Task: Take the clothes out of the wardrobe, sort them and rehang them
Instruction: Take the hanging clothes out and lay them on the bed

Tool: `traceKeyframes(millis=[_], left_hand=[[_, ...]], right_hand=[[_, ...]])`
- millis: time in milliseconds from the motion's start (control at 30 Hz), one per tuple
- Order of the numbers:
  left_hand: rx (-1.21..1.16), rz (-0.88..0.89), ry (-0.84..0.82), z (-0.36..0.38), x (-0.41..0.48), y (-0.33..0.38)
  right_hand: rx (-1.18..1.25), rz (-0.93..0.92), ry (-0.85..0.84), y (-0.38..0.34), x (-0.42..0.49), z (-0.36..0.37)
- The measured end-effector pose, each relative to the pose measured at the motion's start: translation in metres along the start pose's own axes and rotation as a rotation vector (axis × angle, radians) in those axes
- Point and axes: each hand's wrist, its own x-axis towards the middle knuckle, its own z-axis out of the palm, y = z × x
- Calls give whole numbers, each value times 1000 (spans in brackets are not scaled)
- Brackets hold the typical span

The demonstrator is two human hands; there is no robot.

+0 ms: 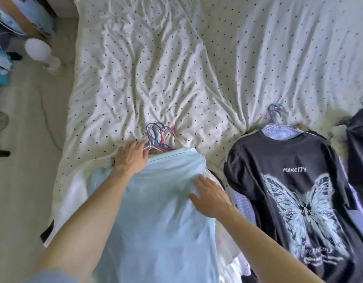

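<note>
A pale blue garment (156, 211) lies on top of a stack of light clothes at the near edge of the bed. Several coloured hangers (159, 135) stick out from the top of that stack. My left hand (131, 157) rests flat on the garment's upper left corner, fingertips touching the hangers. Flat on the garment's right side lies my right hand (211, 196) with fingers spread. To the right sits a second stack topped by a black butterfly T-shirt (289, 190) on hangers (275, 113). A dark garment (358, 144) lies at the far right edge.
The bed (176, 58) is covered with a rumpled white dotted sheet. A white round lamp (39, 52) and a cable sit on the floor at the left. Hanging clothes (5, 21) show at the upper left corner.
</note>
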Motion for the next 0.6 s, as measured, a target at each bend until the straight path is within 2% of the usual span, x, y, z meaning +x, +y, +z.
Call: traceKeyframes(millis=[167, 267, 467, 600], left_hand=[[23, -6, -87, -41, -56, 35], [32, 99, -79, -65, -100, 84], [35, 364, -13, -121, -209, 242], [49, 613, 102, -143, -282, 372]], right_hand=[[89, 27, 47, 22, -68, -39], [168, 20, 186, 51, -129, -64], [308, 1, 555, 148, -281, -89], [335, 104, 806, 232, -397, -80]])
